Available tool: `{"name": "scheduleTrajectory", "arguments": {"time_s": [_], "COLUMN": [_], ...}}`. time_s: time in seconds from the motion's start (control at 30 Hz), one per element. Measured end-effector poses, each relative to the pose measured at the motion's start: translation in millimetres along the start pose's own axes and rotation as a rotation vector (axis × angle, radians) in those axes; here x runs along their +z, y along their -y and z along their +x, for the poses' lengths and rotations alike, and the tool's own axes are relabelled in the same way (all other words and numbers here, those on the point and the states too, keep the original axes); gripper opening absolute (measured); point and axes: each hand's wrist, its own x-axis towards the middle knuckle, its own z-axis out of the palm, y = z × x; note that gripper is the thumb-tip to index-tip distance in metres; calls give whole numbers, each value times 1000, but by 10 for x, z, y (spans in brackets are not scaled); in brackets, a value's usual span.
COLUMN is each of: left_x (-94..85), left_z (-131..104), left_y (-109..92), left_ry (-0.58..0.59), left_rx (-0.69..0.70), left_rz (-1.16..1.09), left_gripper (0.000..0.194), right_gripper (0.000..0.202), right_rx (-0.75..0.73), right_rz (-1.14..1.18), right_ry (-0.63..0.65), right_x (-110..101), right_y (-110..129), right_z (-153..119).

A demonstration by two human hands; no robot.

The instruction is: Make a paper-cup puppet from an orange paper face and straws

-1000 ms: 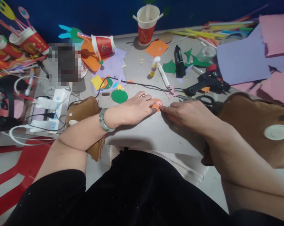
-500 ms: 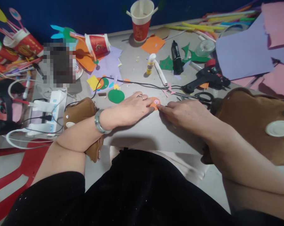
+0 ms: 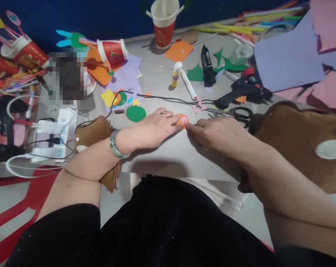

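Observation:
An orange paper disc (image 3: pixel 179 117) with a small pink oval (image 3: pixel 183 119) on it lies flat on the table. My left hand (image 3: pixel 156 128) grips the disc's left side, index finger above and thumb below, holding it against the table. From the other side, my right hand (image 3: pixel 212 133) touches the pink oval's lower edge with an outstretched index finger; its other fingers are partly hidden. Left of my left hand is a green paper circle (image 3: pixel 136 114). Beyond my right hand lie scissors (image 3: pixel 240 113) and a pink paper scrap (image 3: pixel 198 105).
A glue stick (image 3: pixel 176 75), black marker (image 3: pixel 207 66) and glue gun (image 3: pixel 240 91) lie farther back, with a dark cable crossing the table. Paper cups (image 3: pixel 165 31) stand behind. Brown bags (image 3: pixel 301 148) flank my arms; a white power strip (image 3: pixel 66 131) is at left.
The whole view has shifted slightly, with most things a little farther left. Both hands stay at the orange disc in nearly the same pose.

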Motion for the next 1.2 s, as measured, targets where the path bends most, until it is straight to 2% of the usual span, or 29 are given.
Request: {"name": "scheduleTrajectory", "arguments": {"time_s": [0.4,0.6,0.73,0.83,0.97,1.2], "left_x": [34,37,-36,-146,-230,-139], "left_z": [34,28,-1,-29,-42,-35], "left_y": [-37,-24,25,74,89,58], "left_ry": [-13,-9,2,56,94,36], "left_rx": [-19,-16,-8,32,50,48], "left_rz": [44,30,-43,-94,-73,-34], "left_gripper": [44,44,45,42,41,40], "right_gripper": [56,54,52,49,42,43], "right_rx": [7,11,0,-1,-40,-77], "right_rz": [6,-7,-9,-38,-69,-61], "right_ry": [21,6,-17,-17,-19,-13], "right_x": [-59,-16,-3,-35,-77,-23], "right_y": [34,25,15,24,31,3], "right_z": [-1,4,-6,-15,-29,-14]}}
